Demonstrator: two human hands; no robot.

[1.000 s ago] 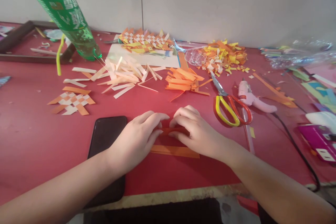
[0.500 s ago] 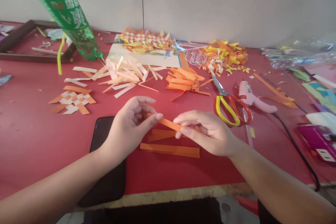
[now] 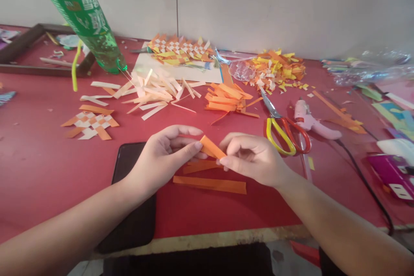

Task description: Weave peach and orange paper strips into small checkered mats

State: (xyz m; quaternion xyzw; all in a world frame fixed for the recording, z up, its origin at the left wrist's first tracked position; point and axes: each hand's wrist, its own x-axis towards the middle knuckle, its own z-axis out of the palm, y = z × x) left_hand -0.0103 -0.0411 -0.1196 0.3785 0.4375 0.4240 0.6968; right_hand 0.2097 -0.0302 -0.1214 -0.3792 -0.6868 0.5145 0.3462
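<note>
A short, folded orange paper strip (image 3: 212, 147) is held just above the table between my two hands. My left hand (image 3: 176, 146) pinches its left end between thumb and fingers. On the right end, the thumb and fingers of my right hand (image 3: 249, 155) are closed. Below the hands lie more orange paper strips (image 3: 210, 184), one long and flat, another partly hidden behind the fingers. A black phone (image 3: 134, 211) lies under my left forearm. Further left, a small woven orange and white paper piece (image 3: 92, 124) rests on the red table (image 3: 39, 168).
Behind the hands are piles of cream strips (image 3: 158, 90) and orange strips (image 3: 228, 97). Scissors (image 3: 281, 127) and a pink glue gun (image 3: 313, 123) with a black cord lie to the right. A green bottle (image 3: 87, 21) and a dark frame (image 3: 29, 69) stand back left.
The orange strip, stretched straight between the hands before, now shows a shorter, wider folded shape, tilted down to the right. Both hands have shifted slightly; the other things stay in place.
</note>
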